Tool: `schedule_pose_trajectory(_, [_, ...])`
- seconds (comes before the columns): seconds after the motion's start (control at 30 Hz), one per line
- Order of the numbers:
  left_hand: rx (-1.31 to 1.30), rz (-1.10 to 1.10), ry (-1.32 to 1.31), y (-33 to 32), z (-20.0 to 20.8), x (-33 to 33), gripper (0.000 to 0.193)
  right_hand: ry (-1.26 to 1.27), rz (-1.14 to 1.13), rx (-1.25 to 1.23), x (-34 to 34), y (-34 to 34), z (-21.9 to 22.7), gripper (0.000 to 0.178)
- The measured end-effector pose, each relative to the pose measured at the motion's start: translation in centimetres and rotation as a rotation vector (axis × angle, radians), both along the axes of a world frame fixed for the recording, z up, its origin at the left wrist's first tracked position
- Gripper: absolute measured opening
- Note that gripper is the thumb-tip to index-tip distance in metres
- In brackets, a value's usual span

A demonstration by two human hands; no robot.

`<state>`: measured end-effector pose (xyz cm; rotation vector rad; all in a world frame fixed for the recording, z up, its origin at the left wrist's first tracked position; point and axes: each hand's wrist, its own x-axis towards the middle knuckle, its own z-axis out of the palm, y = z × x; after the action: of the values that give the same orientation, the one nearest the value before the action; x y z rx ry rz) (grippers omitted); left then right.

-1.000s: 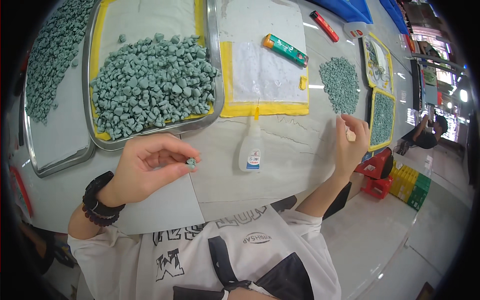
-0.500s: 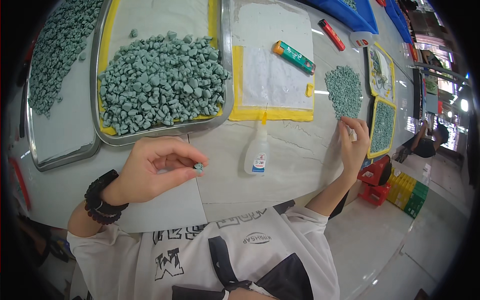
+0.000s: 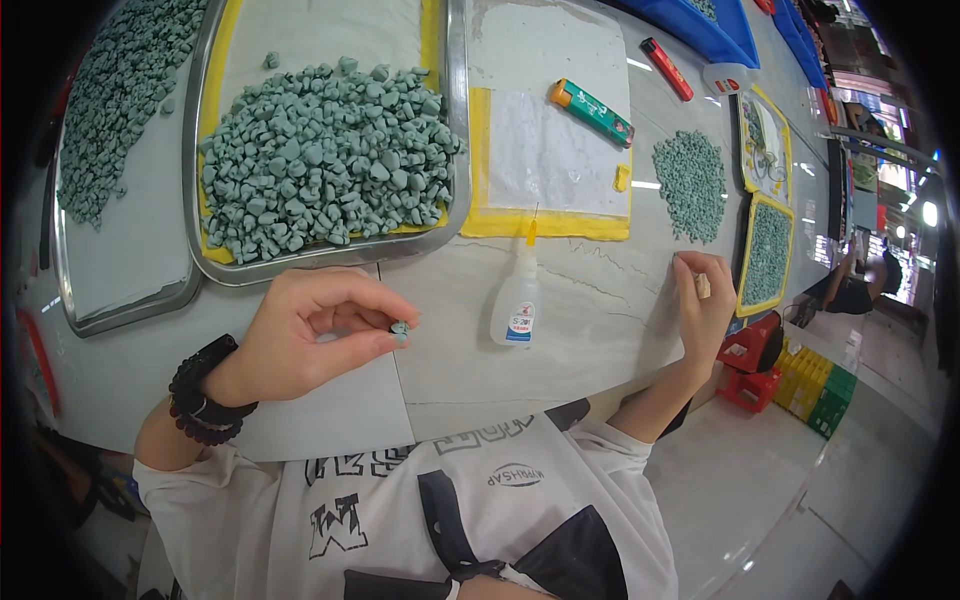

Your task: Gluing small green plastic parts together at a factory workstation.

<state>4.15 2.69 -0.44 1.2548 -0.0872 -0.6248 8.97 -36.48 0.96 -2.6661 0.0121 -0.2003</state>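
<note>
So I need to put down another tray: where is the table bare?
Bare marble lies between the white glue bottle and the right hand, below the yellow-edged white mat. Crowded: the steel tray of green stones and the loose stone pile.

Surface: a pale, marble-like slab [image 3: 600, 300] with faint grey veins fills the upper and middle frame, and its front edge curves across the lower centre.
Floor: smooth light grey tiles [image 3: 760, 490] at the lower right, glossy with soft reflections.
Furniture: a red plastic stool [image 3: 752, 362] stands on the floor by the surface's edge at centre right; stacked yellow and green crates [image 3: 815, 385] stand just beside it.
Light: bright white glare at the far right [image 3: 930, 212], like lamps or lit openings.
</note>
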Motion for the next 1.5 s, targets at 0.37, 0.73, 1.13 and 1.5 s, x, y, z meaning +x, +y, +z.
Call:
schedule_pose_trajectory(0.37, [-0.006, 0.003, -0.004, 0.0, -0.1, 0.0, 0.022, -0.004, 0.068, -0.01, 0.5, -0.6, 0.2, 0.009])
schedule_pose_trajectory(0.73, [-0.022, 0.005, -0.003, 0.0, -0.1, -0.2, 0.023, -0.065, 0.151, -0.112, 0.7, -0.5, 0.2, 0.01])
schedule_pose_trajectory(1.13, [-0.104, 0.026, 0.075, 0.0, 0.4, -0.1, 0.026, -0.192, 0.124, -0.197, -0.3, 3.1, 0.6, 0.008])
schedule_pose_trajectory(1.5, [-0.122, 0.036, 0.077, 0.0, 0.2, -0.4, 0.03, -0.097, 0.585, 0.298, -6.3, 19.8, 1.2, 0.026])
